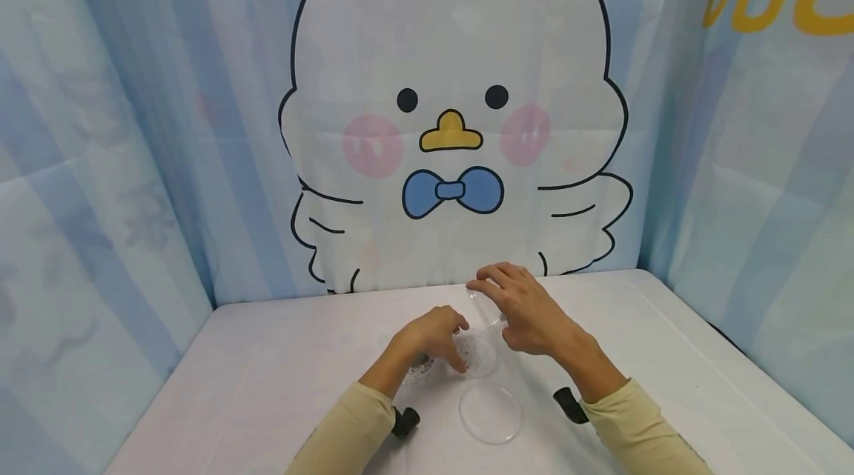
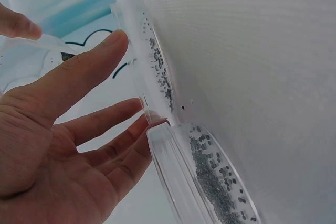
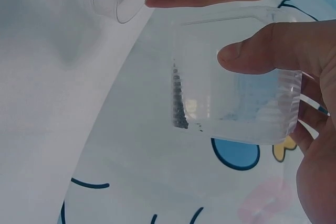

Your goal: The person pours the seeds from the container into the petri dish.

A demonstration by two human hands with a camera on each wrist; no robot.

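My right hand [image 1: 530,312] grips a clear plastic box [image 3: 231,98], thumb on one face and fingers behind. The box is tilted, and dark granules lie along one edge inside. My left hand [image 1: 434,334] is spread at the left side of a clear round dish [image 1: 482,356] that holds scattered dark granules. In the left wrist view its thumb and fingers are parted near the dish's rim; whether they touch it, I cannot tell. Partly hidden under that hand, a second round dish [image 2: 210,182] has a denser heap of dark granules.
A clear round lid or shallow dish [image 1: 491,413] lies on the white table [image 1: 280,371] in front of the dishes. Black wrist devices [image 1: 570,406] sit by both forearms. Behind the table hangs a curtain [image 1: 454,238] printed with a duck.
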